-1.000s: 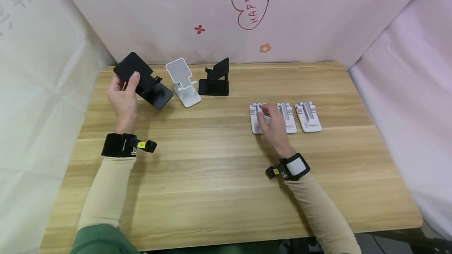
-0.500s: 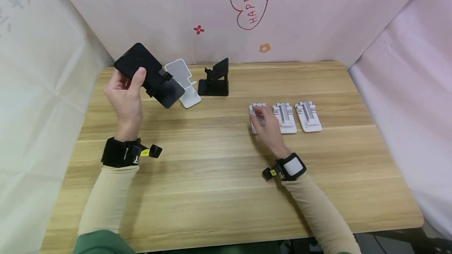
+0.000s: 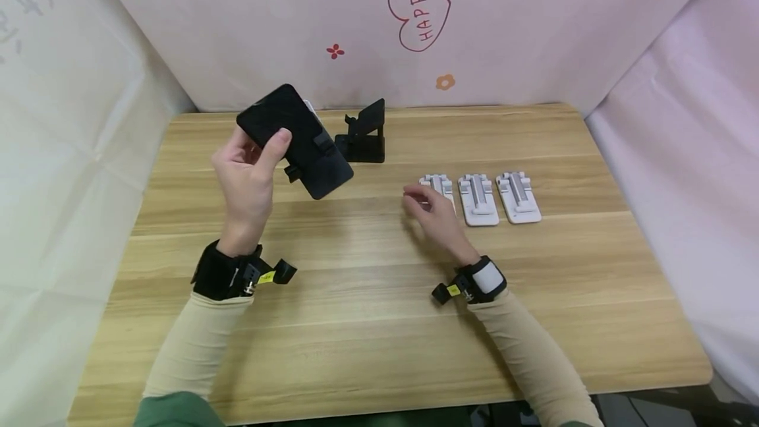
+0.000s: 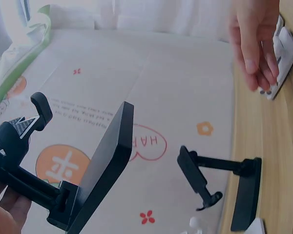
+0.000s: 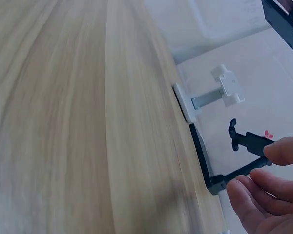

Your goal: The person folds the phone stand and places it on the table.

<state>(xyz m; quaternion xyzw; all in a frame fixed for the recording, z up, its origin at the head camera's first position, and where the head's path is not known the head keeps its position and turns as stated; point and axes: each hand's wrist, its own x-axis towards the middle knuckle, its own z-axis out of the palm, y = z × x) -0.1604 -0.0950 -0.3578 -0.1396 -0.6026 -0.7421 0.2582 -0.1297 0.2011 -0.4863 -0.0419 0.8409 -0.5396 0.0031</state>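
Note:
Raised over the back left of the table, my left hand (image 3: 243, 183) grips an unfolded black phone stand (image 3: 323, 173), thumb across its upper plate. The left wrist view shows that stand's flat base (image 4: 105, 161) and hinged arm from the side. My right hand (image 3: 435, 219) hovers with loosely bent fingers and nothing in them, partly covering the leftmost folded white phone stand (image 3: 443, 184). Between the hands, a second black phone stand (image 3: 366, 149) stands unfolded on the table. An unfolded white phone stand (image 5: 186, 105) is mostly hidden behind the held one in the head view.
Two more folded white phone stands, one in the middle (image 3: 480, 209) and one at the right (image 3: 522, 209), lie in a row beside the leftmost. A printed white cloth (image 3: 510, 25) hangs behind the wooden table (image 3: 356, 321).
My left hand has lifted the black phone stand and carried it right and nearer, now in front of the unfolded white one. The right hand has drifted left off the folded white stands.

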